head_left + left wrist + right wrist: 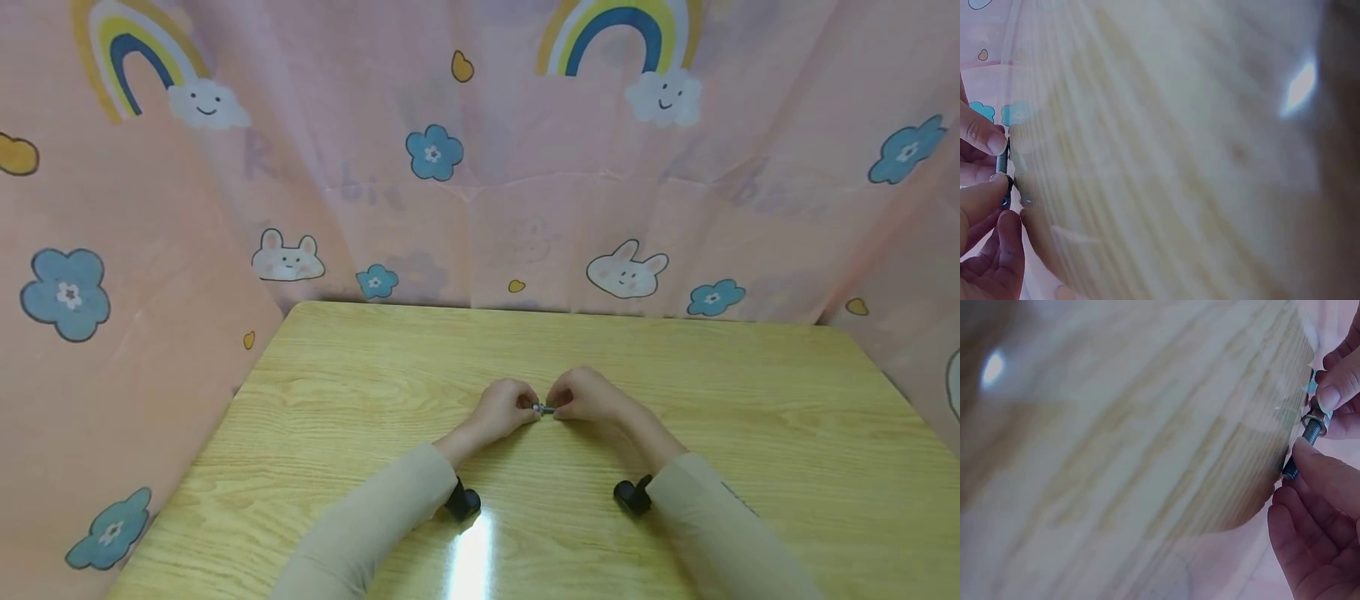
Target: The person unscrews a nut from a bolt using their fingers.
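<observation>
A small metal bolt (1312,432) is held between both hands over the middle of the table. My left hand (506,408) pinches its thicker end between thumb and fingers. A collar (1317,420), like a nut or washer, sits around the shank there, partly hidden by the left fingertips. From the other side, my right hand (588,395) grips the threaded shank between thumb and fingers, with the bare tip poking out below the thumb in the right wrist view. In the left wrist view the thread (1002,164) shows between the two hands' fingertips.
The wood-grain table (360,367) stretches out beneath both forearms, with a bright light reflection near its front. Behind it and at the sides hangs a pink curtain (510,208) with rainbows, flowers and rabbits. Black wrist devices (462,502) hang below both sleeves.
</observation>
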Motion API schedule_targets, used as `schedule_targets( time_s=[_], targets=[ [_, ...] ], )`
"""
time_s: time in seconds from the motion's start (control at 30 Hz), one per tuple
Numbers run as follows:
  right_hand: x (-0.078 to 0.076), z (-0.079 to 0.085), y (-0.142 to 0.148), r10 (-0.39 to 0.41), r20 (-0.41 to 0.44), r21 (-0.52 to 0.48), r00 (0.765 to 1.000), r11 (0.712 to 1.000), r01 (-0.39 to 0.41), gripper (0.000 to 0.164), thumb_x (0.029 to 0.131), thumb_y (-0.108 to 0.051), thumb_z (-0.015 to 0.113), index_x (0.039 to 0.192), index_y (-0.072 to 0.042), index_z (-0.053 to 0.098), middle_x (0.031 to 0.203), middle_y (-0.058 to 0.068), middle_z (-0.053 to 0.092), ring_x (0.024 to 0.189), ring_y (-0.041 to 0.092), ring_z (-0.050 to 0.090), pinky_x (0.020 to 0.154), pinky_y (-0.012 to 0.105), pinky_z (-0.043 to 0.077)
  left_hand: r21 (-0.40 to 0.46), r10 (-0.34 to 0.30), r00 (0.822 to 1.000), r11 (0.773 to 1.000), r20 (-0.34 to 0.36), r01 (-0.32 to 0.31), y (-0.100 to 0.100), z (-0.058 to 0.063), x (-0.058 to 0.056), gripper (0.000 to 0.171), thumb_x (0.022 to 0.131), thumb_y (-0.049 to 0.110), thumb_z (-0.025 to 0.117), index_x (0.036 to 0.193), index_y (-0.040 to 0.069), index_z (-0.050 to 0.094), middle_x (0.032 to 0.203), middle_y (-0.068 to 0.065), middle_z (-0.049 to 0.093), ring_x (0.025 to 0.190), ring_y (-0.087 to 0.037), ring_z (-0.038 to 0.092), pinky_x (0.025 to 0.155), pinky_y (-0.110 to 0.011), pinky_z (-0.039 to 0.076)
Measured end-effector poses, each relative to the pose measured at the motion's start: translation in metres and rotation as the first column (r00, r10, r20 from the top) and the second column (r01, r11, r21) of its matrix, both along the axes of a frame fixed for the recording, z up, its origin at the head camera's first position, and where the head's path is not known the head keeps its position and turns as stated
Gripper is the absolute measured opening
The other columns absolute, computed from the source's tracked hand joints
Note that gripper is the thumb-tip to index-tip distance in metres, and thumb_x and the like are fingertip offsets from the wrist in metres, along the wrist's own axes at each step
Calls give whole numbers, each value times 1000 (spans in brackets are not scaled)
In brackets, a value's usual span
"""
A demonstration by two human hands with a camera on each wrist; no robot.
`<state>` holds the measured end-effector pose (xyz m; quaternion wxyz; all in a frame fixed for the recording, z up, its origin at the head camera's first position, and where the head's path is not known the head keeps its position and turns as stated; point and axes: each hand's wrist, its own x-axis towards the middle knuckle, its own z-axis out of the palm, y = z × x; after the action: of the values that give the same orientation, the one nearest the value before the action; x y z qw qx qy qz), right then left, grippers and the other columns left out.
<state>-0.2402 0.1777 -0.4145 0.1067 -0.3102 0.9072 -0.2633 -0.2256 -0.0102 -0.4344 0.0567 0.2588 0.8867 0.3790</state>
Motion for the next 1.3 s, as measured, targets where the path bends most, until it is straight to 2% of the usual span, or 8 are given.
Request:
schedule_targets(
  time_s=[0.27,0.53,0.7,0.8,0.93,1.07,1.3],
  targets=[
    [0,-2,-1,8,-3,15,1000,1000,-8,8,76,3,72,82,-2,72,74,-2,66,67,7,55,62,24,47,13,5,1000,1000,-12,-5,2,-2,0,5,81,6,72,83,2,70,72,-1,63,63,-5,50,60,-18,41],
    [0,-4,0,21,-2,22,1000,1000,-21,7,77,4,70,80,-2,71,75,-2,65,67,6,53,62,23,46,21,-4,1000,1000,15,4,2,-2,1,5,82,6,71,82,2,70,71,0,63,62,-4,49,58,-17,41],
    [0,0,1,6,4,23,1000,1000,-6,7,78,4,69,80,-2,71,75,-2,64,68,8,54,63,25,47,20,0,1000,1000,6,0,3,0,-2,6,84,8,70,83,2,70,72,0,63,62,-4,49,59,-17,40],
    [0,2,0,17,-17,14,1000,1000,-17,7,77,4,69,78,-3,71,74,-2,64,67,7,53,63,25,47,28,-7,1000,1000,-10,7,2,2,-4,6,83,8,70,82,1,70,73,-2,65,64,-5,51,60,-17,42],
    [2,3,-2,68,-38,8,997,998,-68,7,76,3,70,77,-3,71,72,-3,63,64,5,51,60,22,45,44,-9,1000,999,20,9,-2,1,-2,5,81,6,72,82,0,71,75,-3,66,65,-4,53,62,-16,44],
    [4,9,-4,83,-40,6,996,997,-82,7,78,3,69,79,-4,71,74,-3,62,66,6,52,61,23,46,105,-6,998,995,65,0,-7,1,-1,5,82,5,70,83,0,71,76,-3,66,64,-3,54,59,-16,45],
    [7,24,-3,77,-66,20,995,997,-76,9,79,3,68,83,-3,72,77,-1,64,69,9,54,64,25,47,155,-38,997,988,69,26,-8,10,-1,5,85,6,68,85,1,71,79,-3,67,68,-8,58,60,-17,47]
  ],
)
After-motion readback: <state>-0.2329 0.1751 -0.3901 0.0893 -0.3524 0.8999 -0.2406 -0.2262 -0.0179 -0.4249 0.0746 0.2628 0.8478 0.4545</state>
